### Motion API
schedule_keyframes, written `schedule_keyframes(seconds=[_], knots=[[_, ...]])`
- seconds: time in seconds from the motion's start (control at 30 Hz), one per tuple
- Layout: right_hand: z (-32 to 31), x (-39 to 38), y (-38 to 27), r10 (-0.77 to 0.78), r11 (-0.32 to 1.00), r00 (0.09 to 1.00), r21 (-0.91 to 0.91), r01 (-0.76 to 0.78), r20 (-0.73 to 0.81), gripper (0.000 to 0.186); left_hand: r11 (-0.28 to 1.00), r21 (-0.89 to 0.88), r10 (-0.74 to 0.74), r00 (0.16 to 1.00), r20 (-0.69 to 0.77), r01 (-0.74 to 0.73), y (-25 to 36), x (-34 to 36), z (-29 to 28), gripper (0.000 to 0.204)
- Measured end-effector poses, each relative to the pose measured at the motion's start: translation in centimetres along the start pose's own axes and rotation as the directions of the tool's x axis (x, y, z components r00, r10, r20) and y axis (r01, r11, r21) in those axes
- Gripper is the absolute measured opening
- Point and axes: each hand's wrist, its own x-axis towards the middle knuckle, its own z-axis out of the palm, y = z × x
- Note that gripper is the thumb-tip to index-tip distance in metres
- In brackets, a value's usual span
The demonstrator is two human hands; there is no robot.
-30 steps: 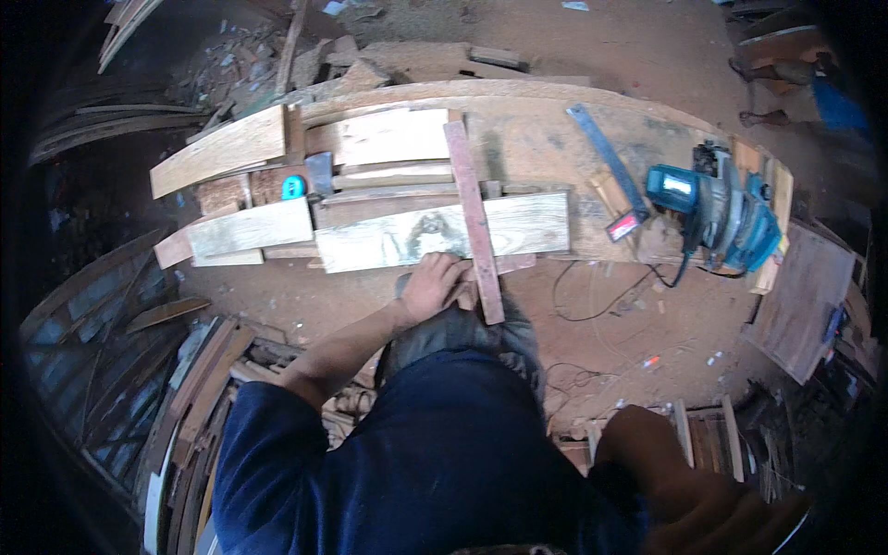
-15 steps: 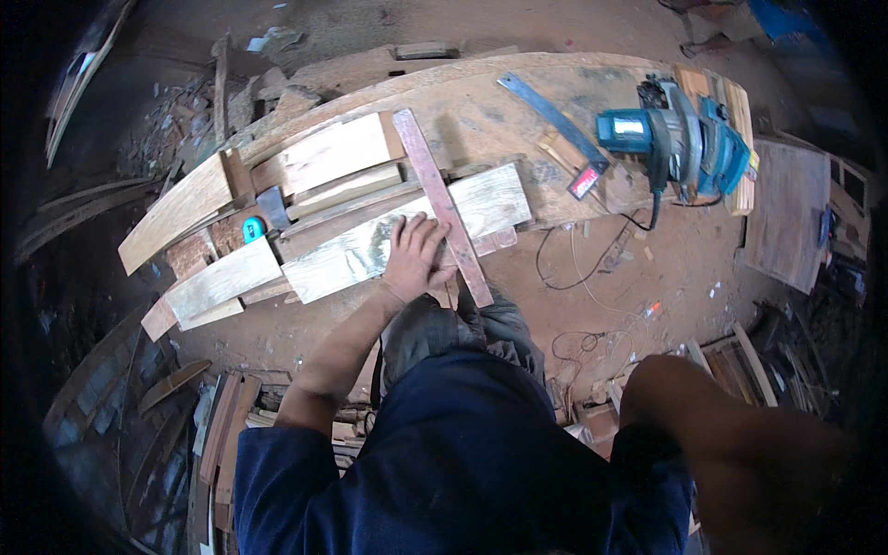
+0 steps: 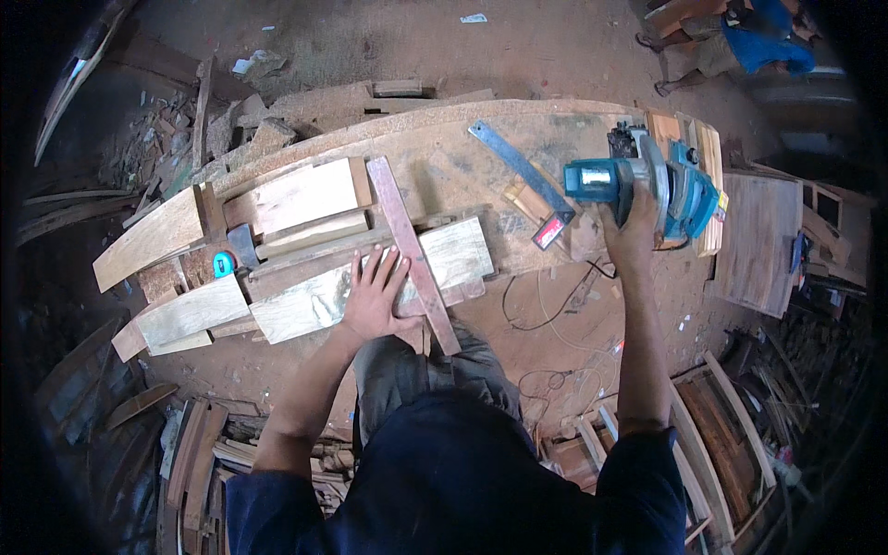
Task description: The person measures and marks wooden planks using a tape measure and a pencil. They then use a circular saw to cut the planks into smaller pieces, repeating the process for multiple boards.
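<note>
My left hand [image 3: 377, 298] lies flat with fingers spread on a pale, grey-streaked board [image 3: 294, 305]. Its thumb reaches to a narrow reddish wooden strip [image 3: 403, 236], which crosses the board at an angle. To the right, my right hand [image 3: 631, 227] is closed around the handle of a teal circular saw [image 3: 689, 199], which rests on the bench's right end; the saw's body partly hides the fingers. Between the strip and the saw lies a try square with a bluish metal blade [image 3: 520, 157] and a red-marked stock [image 3: 551, 230].
A turquoise tape measure [image 3: 224, 265] sits among boards on the wooden bench [image 3: 453, 153]. A cord [image 3: 507, 301] loops below the saw. Stacked planks [image 3: 712, 416] stand at lower right, offcuts [image 3: 166, 139] at upper left. Another person in blue [image 3: 763, 42] is at upper right.
My right arm has swung from the lower right up to the saw, and the hand has taken its handle. My left hand stays on the board, fingers more spread. The whole view has shifted.
</note>
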Motion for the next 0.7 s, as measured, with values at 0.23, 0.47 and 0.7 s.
schedule_keyframes(seconds=[0.23,0.47,0.7], knots=[[7.9,1.0,8.2,0.266,0.761,0.955,0.580,-0.291,0.131,0.053,1.000,0.023,-0.005,1.000,0.013,0.005,-0.8,-0.1,0.6,0.111],[-0.9,0.1,5.8,0.177,0.863,0.984,0.477,-0.169,0.027,0.035,0.998,0.051,-0.025,0.999,0.028,0.023,-0.7,-0.7,0.2,0.117],[-13.9,-7.9,-0.5,0.296,0.676,0.928,0.636,-0.372,0.227,0.022,0.999,0.019,-0.029,1.000,-0.006,0.029,-0.6,-0.8,0.8,0.117]])
